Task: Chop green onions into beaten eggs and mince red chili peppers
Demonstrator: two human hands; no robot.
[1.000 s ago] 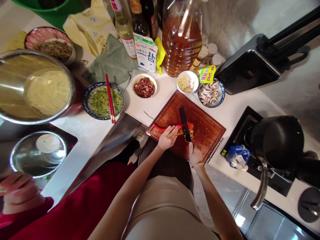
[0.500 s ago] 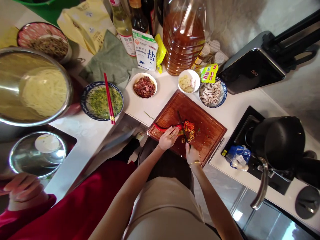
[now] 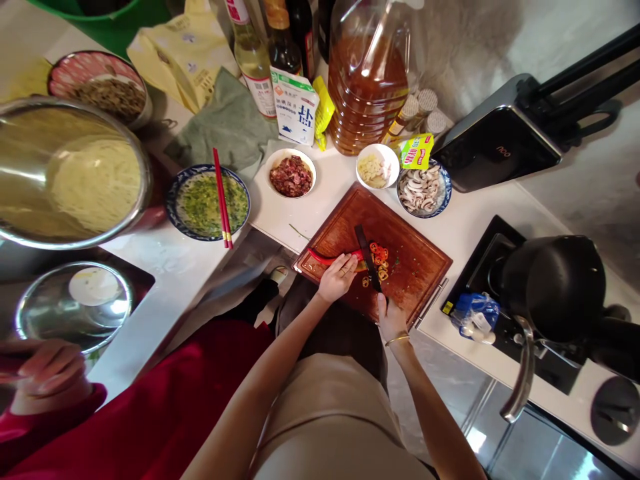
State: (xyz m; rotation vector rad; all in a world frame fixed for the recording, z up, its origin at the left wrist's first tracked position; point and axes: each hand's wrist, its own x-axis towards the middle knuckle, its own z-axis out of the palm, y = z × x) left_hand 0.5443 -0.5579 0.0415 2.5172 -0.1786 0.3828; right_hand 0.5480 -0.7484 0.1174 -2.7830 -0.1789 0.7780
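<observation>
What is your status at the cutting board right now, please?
Left hand pins the chili on the board. Right hand grips the knife, blade beside the slices. Nothing in the way.

Brightly and evenly lit from overhead, with short, soft shadows beneath the dishes on the pale counter (image 3: 280,213). Hot glare on the steel bowl (image 3: 25,173) and the lid (image 3: 75,303), glints down the oil jug (image 3: 367,80). Crisp at centre around the knife (image 3: 369,263) and red chili (image 3: 325,258). Strongly bowed toward the edges, wide-angle; soft and smeared at lower left near another person's hand (image 3: 43,373).
</observation>
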